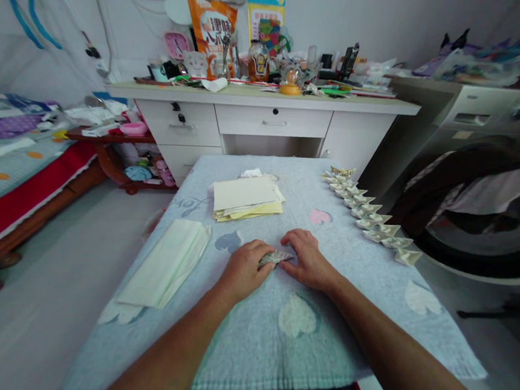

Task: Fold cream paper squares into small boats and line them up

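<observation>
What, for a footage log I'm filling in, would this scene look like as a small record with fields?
Left hand: grip on the left end of a small folded paper
Right hand: thumb and fingers apart around its right end; contact unclear
Surface: blue cloth with hearts
Far side: cream stack
Left side: pale stack, slanted
Right edge: row of folded papers
Background: bed left, white desk ahead, washer right
</observation>
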Motion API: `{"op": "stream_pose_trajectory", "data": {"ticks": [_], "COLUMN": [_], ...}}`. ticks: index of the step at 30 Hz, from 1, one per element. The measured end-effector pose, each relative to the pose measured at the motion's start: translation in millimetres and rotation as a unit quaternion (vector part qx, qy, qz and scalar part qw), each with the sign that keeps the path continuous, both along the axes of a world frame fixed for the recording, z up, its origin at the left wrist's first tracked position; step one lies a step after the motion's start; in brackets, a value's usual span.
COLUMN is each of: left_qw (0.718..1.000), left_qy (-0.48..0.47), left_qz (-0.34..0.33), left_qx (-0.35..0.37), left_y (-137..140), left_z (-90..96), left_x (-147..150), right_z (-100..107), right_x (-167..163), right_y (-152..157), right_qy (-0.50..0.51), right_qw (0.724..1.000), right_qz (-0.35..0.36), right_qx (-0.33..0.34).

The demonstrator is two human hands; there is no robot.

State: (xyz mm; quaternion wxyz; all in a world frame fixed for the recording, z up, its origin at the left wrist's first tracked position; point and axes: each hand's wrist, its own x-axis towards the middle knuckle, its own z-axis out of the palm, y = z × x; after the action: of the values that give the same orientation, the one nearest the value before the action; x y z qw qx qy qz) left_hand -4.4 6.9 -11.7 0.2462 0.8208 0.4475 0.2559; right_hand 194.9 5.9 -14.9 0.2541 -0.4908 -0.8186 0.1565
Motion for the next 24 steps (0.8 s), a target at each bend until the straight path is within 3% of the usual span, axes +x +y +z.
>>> {"op": "stream_pose_trajectory", "data": {"ticks": [4, 7, 12, 17, 24], "left_qw": [0.997, 0.991, 0.977, 0.973, 0.976], "left_qy": [-0.045, -0.093, -0.166, -0.199, -0.205], "left_qz": [0.046, 0.086, 0.124, 0.113, 0.075], "left_qx": [-0.037, -0.053, -0.045, -0.020, -0.004], "left_y": [0.5, 0.2, -1.8, -3.6, -4.5], "left_z": [0.5, 0.0, 0.2, -0.2, 3.5], "left_x": [0.9, 2.6, 6.1, 7.2, 8.6], "right_z": [1.1, 2.7, -1.6, -6.0, 0.6], "right_x": [-0.8, -3.9, -12.1, -17.2, -17.2], "right_y": [-1.6, -3.9, -4.1, -0.6, -1.1], "right_qy": [0.053, 0.135, 0.330, 0.446, 0.496], "right_qw": [0.998, 0.989, 0.931, 0.861, 0.828], "right_qz": [-0.025, -0.038, -0.024, 0.019, 0.047], "right_qx": [0.003, -0.047, -0.153, -0.243, -0.256]}}
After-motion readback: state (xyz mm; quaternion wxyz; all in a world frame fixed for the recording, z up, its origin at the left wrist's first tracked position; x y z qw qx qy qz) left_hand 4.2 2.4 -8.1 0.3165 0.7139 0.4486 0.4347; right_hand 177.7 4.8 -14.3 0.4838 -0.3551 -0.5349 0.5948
